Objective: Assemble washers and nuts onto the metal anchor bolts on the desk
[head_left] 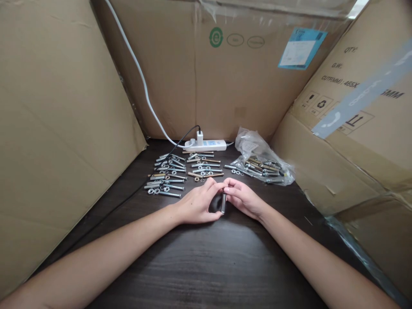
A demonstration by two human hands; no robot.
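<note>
My left hand (201, 202) holds a metal expansion bolt (223, 203) upright, with its thumb at the lower end and fingers at the top. Closed in a pinch, my right hand (243, 198) grips the bolt's upper end, where the fingertips of both hands meet and hide it. Just beyond the hands lie loose bolts (174, 187), metal sleeves (195, 174), nuts (150, 192) and washers (237, 172), set out in rows on the dark table (199, 266).
A clear plastic bag (249, 143) of expansion bolts lies at the back right. Behind the rows stands a white power strip (216, 145) with a plugged-in charger (199, 137). A black cable (128, 197) crosses the left side. Cardboard walls (161, 77) enclose three sides.
</note>
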